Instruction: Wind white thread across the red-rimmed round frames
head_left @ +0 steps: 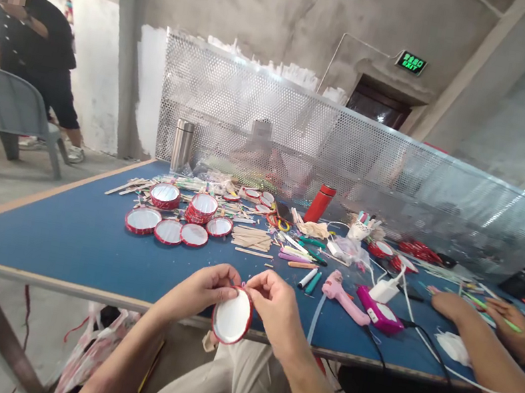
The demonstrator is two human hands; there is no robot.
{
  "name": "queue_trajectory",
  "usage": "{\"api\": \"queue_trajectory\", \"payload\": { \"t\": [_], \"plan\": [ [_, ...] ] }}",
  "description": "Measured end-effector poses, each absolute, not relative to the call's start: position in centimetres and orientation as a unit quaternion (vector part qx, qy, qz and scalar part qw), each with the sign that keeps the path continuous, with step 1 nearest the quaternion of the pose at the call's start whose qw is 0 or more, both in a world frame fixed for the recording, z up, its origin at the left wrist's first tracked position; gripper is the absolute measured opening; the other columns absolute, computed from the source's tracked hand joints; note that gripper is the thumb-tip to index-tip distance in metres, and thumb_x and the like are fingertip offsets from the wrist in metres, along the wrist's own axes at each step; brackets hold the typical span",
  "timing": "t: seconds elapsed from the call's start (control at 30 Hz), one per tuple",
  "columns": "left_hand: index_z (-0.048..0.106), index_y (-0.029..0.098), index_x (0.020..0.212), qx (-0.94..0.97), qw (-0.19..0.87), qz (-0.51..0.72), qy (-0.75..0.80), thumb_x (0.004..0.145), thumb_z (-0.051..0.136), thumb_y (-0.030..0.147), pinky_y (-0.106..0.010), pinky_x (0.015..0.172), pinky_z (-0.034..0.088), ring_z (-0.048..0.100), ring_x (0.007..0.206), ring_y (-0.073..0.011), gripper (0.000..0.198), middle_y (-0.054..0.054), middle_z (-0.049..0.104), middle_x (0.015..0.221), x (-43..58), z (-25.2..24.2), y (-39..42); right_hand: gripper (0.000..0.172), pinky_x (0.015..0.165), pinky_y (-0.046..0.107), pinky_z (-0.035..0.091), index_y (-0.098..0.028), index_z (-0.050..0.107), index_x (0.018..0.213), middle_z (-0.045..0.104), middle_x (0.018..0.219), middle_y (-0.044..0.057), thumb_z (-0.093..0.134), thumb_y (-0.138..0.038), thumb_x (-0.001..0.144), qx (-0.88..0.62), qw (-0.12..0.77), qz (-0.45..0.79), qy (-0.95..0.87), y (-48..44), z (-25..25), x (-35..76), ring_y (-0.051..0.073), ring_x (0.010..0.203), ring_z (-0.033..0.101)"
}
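Both my hands hold one round white disc with a red rim (232,317) over my lap, at the near edge of the blue table (67,236). My left hand (205,289) pinches its upper left edge. My right hand (276,307) pinches the upper right edge, fingers closed on the red rim. Several finished red-rimmed discs (169,229) lie in a group further out on the table. Wooden craft sticks (251,238) are stacked just right of them.
A pink glue gun (343,297), a magenta power bank (379,313) and white cables lie at my right. Another person's arms (485,317) rest on the table there. A steel flask (181,144) and red bottle (319,203) stand before a perforated metal screen (305,129). A person stands beside a grey chair (3,110) far left.
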State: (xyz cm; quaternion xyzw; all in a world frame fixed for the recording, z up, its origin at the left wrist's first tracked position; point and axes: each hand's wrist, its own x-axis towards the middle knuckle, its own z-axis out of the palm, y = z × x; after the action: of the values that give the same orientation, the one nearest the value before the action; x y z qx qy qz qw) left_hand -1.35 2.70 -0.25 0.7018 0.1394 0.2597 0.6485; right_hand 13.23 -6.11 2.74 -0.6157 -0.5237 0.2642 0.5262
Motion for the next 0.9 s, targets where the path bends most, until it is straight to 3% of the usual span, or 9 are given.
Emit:
{"api": "queue_trajectory", "payload": {
  "t": [0.2,0.4,0.7,0.8,0.9],
  "plan": [
    [0.051,0.016,0.103,0.718,0.632,0.247,0.154,0.080,0.060,0.039,-0.018,0.049,0.031,0.045,0.055,-0.0087,0.034,0.006,0.054,0.064,-1.5,-0.4,2.7,0.017,0.054,0.022,0.042,-0.019,0.051,0.074,0.055,0.066,-0.004,0.063,-0.031,0.071,-0.557,0.683,0.244,-0.405,-6.0,-0.9,10.5,0.011,0.058,0.052],
    [0.063,0.015,0.085,0.730,0.577,0.297,0.215,0.078,0.060,0.035,-0.020,0.057,0.040,0.054,0.067,-0.0131,0.022,-0.001,0.063,0.077,-1.6,-0.1,2.4,0.010,0.058,0.023,0.043,-0.020,0.054,0.079,0.060,0.072,-0.001,0.060,-0.023,0.072,-0.576,0.668,0.168,-0.441,-6.1,-2.2,10.0,0.012,0.063,0.055],
    [0.062,0.014,0.078,0.739,0.560,0.296,0.229,0.077,0.059,0.034,-0.020,0.057,0.039,0.051,0.064,-0.0121,0.020,0.000,0.060,0.071,-1.7,0.5,2.0,0.021,0.059,0.022,0.045,-0.021,0.049,0.078,0.057,0.070,-0.002,0.066,-0.032,0.071,-0.548,0.720,0.232,-0.358,-5.9,-1.4,11.1,0.011,0.064,0.054],
    [0.061,0.015,0.079,0.752,0.565,0.261,0.218,0.079,0.058,0.036,-0.019,0.056,0.037,0.048,0.062,-0.0110,0.021,0.002,0.057,0.070,-1.8,0.8,1.9,0.029,0.046,0.018,0.038,-0.022,0.048,0.087,0.057,0.076,-0.004,0.067,-0.028,0.066,-0.471,0.738,0.381,-0.297,-5.9,-0.4,11.6,0.006,0.051,0.046],
    [0.059,0.015,0.078,0.758,0.575,0.236,0.200,0.080,0.057,0.037,-0.019,0.054,0.035,0.044,0.060,-0.0099,0.023,0.003,0.053,0.067,-1.9,1.0,1.8,0.036,0.037,0.015,0.024,-0.021,0.048,0.093,0.055,0.075,-0.006,0.065,-0.022,0.062,-0.373,0.704,0.555,-0.241,-6.1,0.4,12.2,0.001,0.039,0.026]
  ]
}}
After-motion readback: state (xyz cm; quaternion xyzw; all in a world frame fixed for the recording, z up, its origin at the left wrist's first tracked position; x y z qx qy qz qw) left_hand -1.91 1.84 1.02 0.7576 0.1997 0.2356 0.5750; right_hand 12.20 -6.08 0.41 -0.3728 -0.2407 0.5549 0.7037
